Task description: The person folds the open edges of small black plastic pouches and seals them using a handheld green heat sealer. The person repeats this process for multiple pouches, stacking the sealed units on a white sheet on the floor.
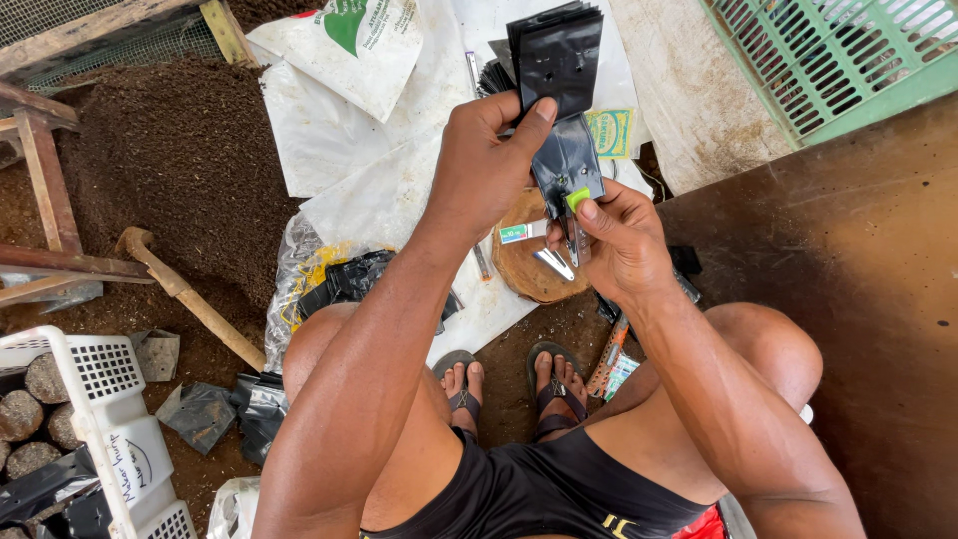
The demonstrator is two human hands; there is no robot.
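Black plastic bags [559, 70], a flat stack of them, were held up in front of the seated person, above a round wooden block [529, 262] on the ground. The left hand [489, 160] had its grip pressed on the stack, thumb across the front and fingers behind. The right hand [619, 240] pinched the lower end of one bag together with a small green-tipped tool [577, 200], thumb and forefinger closed on it. What kind of tool it was could not be told. A second metal piece [552, 263] lay on the wooden block just below the hands, beside a small white and green box [517, 233].

White sacks [349, 110] were spread on the ground beyond the block, and more black bags lay half under them. A bundle of black bags in clear wrapping [339, 284] sat just beside the person's left knee. Dark loose soil [170, 170] formed a heap to the left, with a wooden handle [190, 299] lying at its edge. A white plastic crate [110, 419] with filled bags stood at lower left. A green crate [838, 50] was at upper right, next to a brown board [858, 279]. Both sandalled feet [509, 384] rested between the knees. Nothing lay between the hands and the stack.
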